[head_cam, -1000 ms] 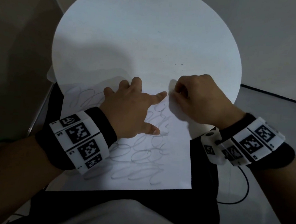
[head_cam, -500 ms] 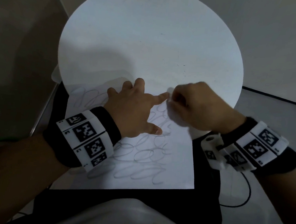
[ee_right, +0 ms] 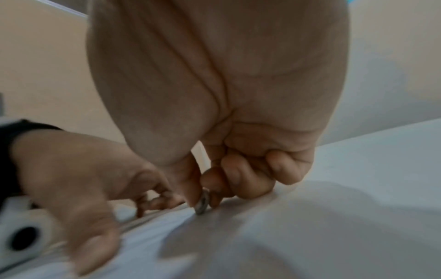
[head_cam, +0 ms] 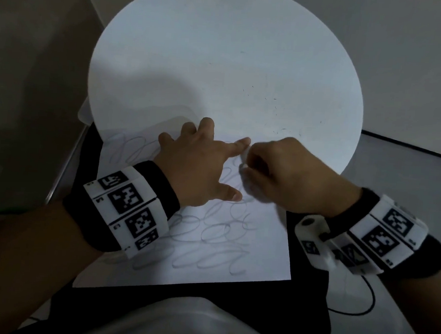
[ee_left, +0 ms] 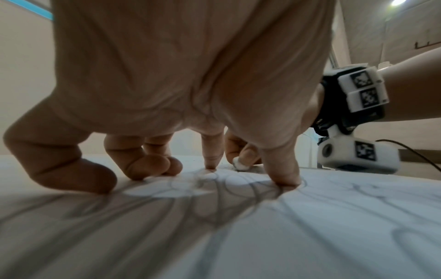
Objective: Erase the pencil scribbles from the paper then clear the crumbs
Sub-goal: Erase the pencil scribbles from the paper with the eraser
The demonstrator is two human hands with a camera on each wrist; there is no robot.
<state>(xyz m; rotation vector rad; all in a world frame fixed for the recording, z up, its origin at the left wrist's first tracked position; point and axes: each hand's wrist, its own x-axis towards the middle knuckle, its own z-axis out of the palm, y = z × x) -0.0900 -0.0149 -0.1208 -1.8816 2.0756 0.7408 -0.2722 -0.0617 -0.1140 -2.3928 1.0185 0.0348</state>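
A white sheet of paper (head_cam: pixel 260 248) covered in looping pencil scribbles (head_cam: pixel 217 234) lies half on a round white table (head_cam: pixel 221 62) and hangs toward my lap. My left hand (head_cam: pixel 201 170) presses spread fingertips (ee_left: pixel 284 181) down on the sheet. Just to its right, my right hand (head_cam: pixel 278 176) pinches a small white eraser (ee_left: pixel 240 166) between thumb and fingers, its tip on the paper (ee_right: pixel 203 204) beside the left index finger. Dark eraser crumbs (head_cam: pixel 273 105) dot the table beyond the hands.
The table's rim (head_cam: pixel 357 140) curves close on the right, with grey floor and a wall edge (head_cam: pixel 411 149) past it. A black cable (head_cam: pixel 355 306) trails from the right wrist unit. My lap lies under the paper's near edge (head_cam: pixel 180 284).
The right hand with the eraser has slid down and left along the paper, closer to the left index finger. The left hand stays planted on the sheet.
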